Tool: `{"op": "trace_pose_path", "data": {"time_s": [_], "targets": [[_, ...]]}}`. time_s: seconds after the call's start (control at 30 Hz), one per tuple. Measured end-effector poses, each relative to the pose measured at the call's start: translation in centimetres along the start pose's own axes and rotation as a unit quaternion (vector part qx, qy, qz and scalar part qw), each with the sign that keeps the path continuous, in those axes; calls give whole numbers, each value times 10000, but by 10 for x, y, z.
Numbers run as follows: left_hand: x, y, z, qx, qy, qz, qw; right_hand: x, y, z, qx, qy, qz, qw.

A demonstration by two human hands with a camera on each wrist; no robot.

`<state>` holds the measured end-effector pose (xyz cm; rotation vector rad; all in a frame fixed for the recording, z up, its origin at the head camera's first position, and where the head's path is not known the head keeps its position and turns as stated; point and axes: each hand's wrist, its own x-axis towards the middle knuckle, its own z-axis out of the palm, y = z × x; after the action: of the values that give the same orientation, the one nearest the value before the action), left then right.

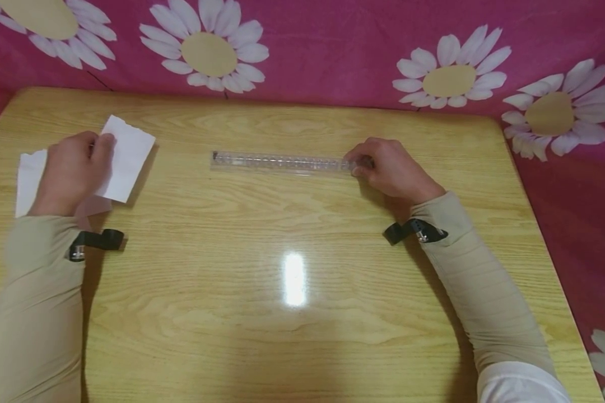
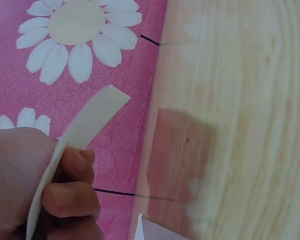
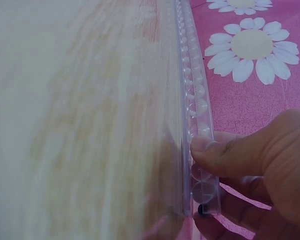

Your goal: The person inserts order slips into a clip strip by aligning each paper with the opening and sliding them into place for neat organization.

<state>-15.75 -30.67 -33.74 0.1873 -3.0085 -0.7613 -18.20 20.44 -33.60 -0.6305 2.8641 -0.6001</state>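
Lying on the counter, a white sheet shows beneath the left hand, its grip pinching a paper; near the far edge, the right hand pinches a clear strip; beyond, a flowered backdrop.

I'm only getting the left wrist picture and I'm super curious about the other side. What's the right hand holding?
Observer: The right hand pinches one end of a long clear strip.
Operator: Ooh! Is it plain, or is there a pattern on it?
Observer: Not plain. The right wrist view shows a row of round see-through shapes along the clear strip.
Operator: Cool. Does it touch the paper my left hand has?
Observer: No. In the head view, bare tabletop shows between the clear strip and the white paper in the left hand.
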Motion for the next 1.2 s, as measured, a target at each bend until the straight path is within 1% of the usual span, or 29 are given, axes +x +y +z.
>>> {"op": "trace_pose_path", "data": {"time_s": [0.1,0.23,0.4,0.53,0.67,0.83,0.93,1.1,1.2], "targets": [[-1,1,1,-27,-147,-93,9998,0,0,0,-3,-13,-4,10000],[-2,4,2,-12,-215,-120,9997,1,0,0,-23,-13,-21,10000],[-2,6,3,2,-249,-74,9997,2,0,0,-26,-4,-49,10000],[-1,8,3,10,-477,-119,9988,3,1,0,-35,13,-66,10000],[-3,10,4,35,-683,-163,9975,2,1,2,-14,-80,33,10000],[-3,14,9,-5,-754,-109,9971,0,1,2,-33,-140,142,9998],[-3,18,10,-25,-780,-95,9969,-1,1,1,-30,-91,100,9999],[-5,24,11,-109,-693,-85,9975,0,1,1,-25,-27,-25,10000],[-7,27,12,-179,-742,-122,9970,0,1,1,-30,-11,-51,10000]]}}
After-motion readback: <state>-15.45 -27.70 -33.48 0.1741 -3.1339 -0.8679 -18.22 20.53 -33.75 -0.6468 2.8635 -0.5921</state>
